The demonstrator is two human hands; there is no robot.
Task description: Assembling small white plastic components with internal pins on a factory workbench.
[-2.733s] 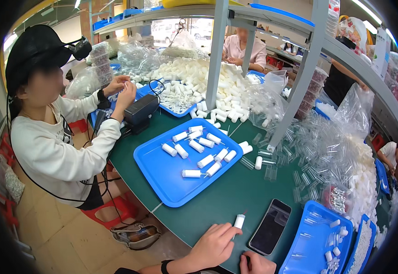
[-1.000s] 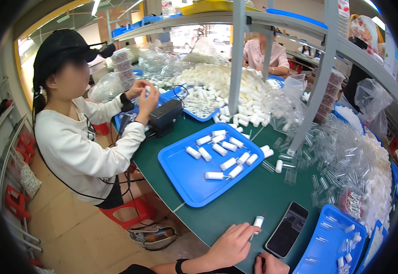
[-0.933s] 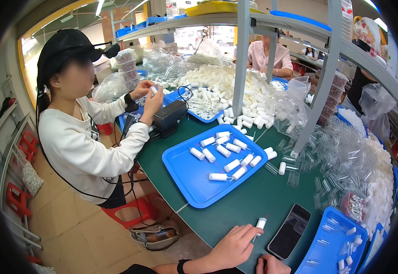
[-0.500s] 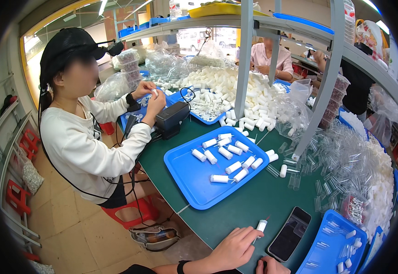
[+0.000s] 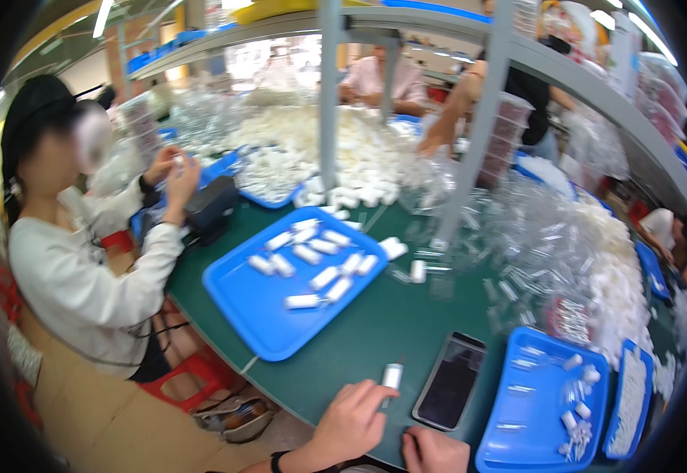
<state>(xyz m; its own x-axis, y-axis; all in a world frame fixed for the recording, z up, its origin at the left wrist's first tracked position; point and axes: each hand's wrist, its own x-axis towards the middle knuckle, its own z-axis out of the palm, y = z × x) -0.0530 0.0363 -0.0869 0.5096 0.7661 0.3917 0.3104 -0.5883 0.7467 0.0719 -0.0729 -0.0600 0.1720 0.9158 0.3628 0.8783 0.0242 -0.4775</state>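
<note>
Near the front edge of the green table, my left hand (image 5: 351,422) grips a small white cylinder (image 5: 392,377) between thumb and fingertips. The cylinder stands roughly upright, with a thin reddish tip at its top. To its right rests my right hand (image 5: 435,451), fingers curled; whatever may be inside is hidden. A dark phone (image 5: 450,381) lies just beyond that hand. Ahead to the left is a blue tray (image 5: 260,335), where several similar white cylinders (image 5: 307,254) with thin tips lie on their sides.
A blue tray (image 5: 488,432) at right holds clear tubes and white pieces. Clear tubes (image 5: 532,225) and white cylinders (image 5: 359,142) are heaped behind, around grey shelf posts (image 5: 328,94). A co-worker in a white top (image 5: 95,268) sits at left; another person's arm (image 5: 454,114) reaches over the back.
The view has swung right, so the table appears shifted left and is blurred. At the back, another person's arm now reaches over the heap. My left hand still grips the white cylinder.
</note>
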